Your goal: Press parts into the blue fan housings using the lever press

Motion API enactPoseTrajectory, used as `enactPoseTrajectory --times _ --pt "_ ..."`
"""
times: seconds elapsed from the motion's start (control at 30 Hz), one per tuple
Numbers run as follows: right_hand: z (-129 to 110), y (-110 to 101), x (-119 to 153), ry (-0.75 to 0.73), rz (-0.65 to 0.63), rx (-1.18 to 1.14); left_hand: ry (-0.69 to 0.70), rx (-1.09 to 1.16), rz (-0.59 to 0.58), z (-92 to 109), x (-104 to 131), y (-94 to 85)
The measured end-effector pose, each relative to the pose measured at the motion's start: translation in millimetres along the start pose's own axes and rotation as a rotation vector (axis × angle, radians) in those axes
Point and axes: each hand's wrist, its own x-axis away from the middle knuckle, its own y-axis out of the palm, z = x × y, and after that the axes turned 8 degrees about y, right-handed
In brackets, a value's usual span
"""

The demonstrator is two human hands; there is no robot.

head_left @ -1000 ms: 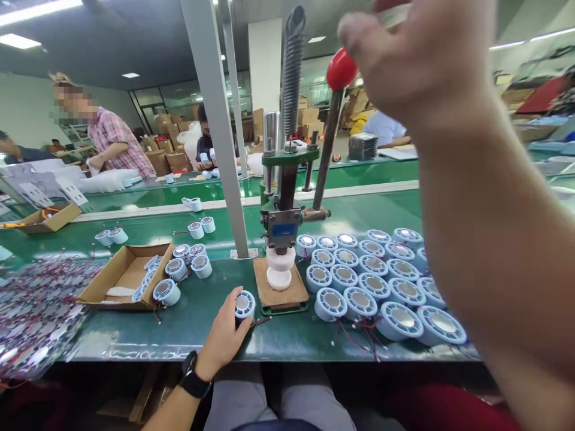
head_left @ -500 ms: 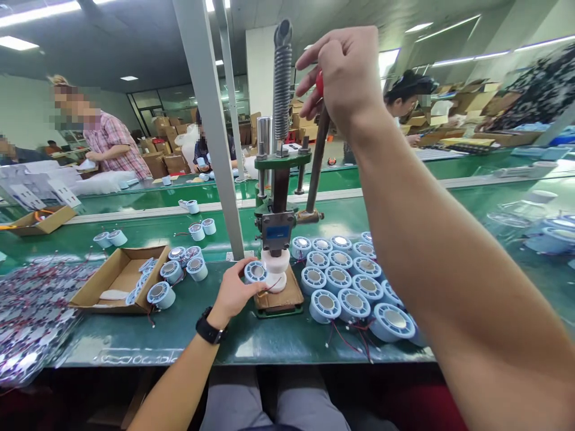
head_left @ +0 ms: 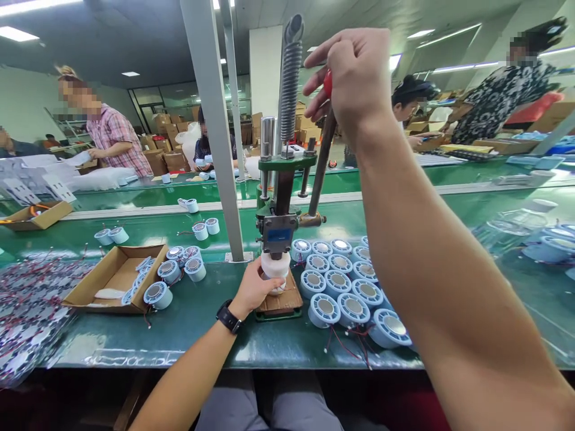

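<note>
Two hands work at one manual press [head_left: 281, 227] standing on the green counter [head_left: 202, 335]. The right hand [head_left: 354, 78] is clenched around the red knob [head_left: 327, 84] at the top of the press lever [head_left: 320, 161], above and to the right of the press. The left hand [head_left: 254, 290] is at the foot of the press, fingers curled against the white fixture [head_left: 275, 266] under the ram; whether it still grips the round blue-white part is not visible, as the hand and fixture cover that spot. The fixture sits on a brown base plate [head_left: 287, 299].

Handling, as a judgement: the round parts are small moulded plastic housings with a metal centre and thin red leads, so likely light and rigid, with the leads the fragile point. Hold is best taken on the outer rim, clear of the leads and clear of the ram.

To the right of the press, a cluster of finished-looking round parts [head_left: 341, 287] lies in rows, just beside the base plate. To the left of the press, a cardboard tray [head_left: 108, 278] holds more parts. Other people stand at benches well behind the press.

Compared with half a second earlier, the left hand has moved from beside the fixture, where it visibly held one round part, to directly against the fixture, and the part is no longer in plain view. The right hand remains on the knob.
</note>
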Motion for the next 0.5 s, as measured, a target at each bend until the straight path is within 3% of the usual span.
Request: enactPoseTrajectory --times 0.17,0.27,0.37,0.5 --pt "-7 -1 0 0.033 -0.005 0.014 0.034 -0.003 -0.011 -9 7 -3.3" --pt "-19 -18 23 -0.024 0.004 -0.033 0.067 -0.060 -0.008 -10 11 -1.7" --pt "-20 -42 79 -0.172 0.055 0.007 0.068 -0.161 0.007 -12 15 0.9" --pt "11 -57 200 -0.174 0.066 0.114 0.042 -0.213 0.060 -19 18 0.5"
